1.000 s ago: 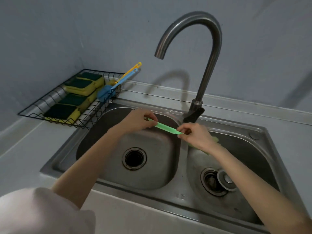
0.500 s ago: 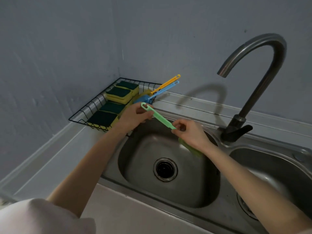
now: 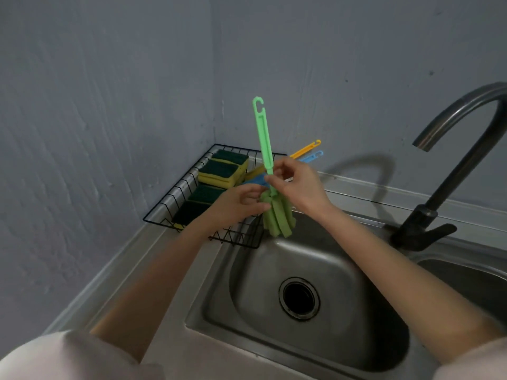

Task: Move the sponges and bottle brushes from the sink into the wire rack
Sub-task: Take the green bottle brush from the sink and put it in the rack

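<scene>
A green bottle brush (image 3: 264, 138) stands upright in the air between the wire rack (image 3: 175, 193) and the left sink basin (image 3: 274, 270), its foam head hanging down. My right hand (image 3: 299, 185) pinches the lower end of its handle. My left hand (image 3: 238, 204) touches the foam head from the left side. Inside the black rack lie several yellow sponges with dark green tops (image 3: 222, 171). An orange brush (image 3: 307, 148) and a blue brush (image 3: 312, 156) rest there too, handles sticking out over the rack's right edge.
A dark curved faucet (image 3: 450, 165) stands at the right behind the sink. A second basin (image 3: 466, 281) shows at the right edge. Grey walls meet in a corner just behind the rack. The left basin holds only its drain (image 3: 299, 298).
The green brush went from lying level between my hands over the sink to standing upright beside the rack. My left hand slid from the handle tip down to the foam head.
</scene>
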### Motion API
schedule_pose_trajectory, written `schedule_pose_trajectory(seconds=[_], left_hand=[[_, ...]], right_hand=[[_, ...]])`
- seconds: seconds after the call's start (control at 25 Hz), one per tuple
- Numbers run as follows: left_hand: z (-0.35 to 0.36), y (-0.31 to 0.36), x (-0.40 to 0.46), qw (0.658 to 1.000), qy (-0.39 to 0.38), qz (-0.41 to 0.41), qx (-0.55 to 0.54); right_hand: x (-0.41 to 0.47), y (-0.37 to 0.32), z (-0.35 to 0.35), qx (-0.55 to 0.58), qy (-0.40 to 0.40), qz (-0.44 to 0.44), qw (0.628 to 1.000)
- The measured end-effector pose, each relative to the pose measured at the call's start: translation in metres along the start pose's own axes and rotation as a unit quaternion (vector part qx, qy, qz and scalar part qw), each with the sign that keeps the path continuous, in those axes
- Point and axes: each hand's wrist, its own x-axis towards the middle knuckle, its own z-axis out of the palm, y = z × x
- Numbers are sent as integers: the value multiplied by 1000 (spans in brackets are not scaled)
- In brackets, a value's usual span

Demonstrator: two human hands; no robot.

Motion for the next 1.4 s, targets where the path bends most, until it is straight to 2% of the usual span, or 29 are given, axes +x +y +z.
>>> schedule_pose_trajectory(seconds=[0.12, 0.36, 0.6, 1.04, 1.4], left_hand=[[-15, -6, 9, 1000, -16, 16, 3], [-46, -18, 37, 996, 62, 38, 55], [-48, -47, 74, 982, 106, 30, 154], [-24, -99, 102, 979, 56, -28, 194], [-23, -89, 103, 973, 6, -50, 223]], right_hand=[[23, -11, 11, 7, 23, 2, 1000], [55, -12, 27, 100, 61, 73, 990], [65, 23, 40, 148, 101, 174, 968], [53, 95, 51, 194, 123, 303, 925], [46, 105, 53, 186, 84, 333, 921]])
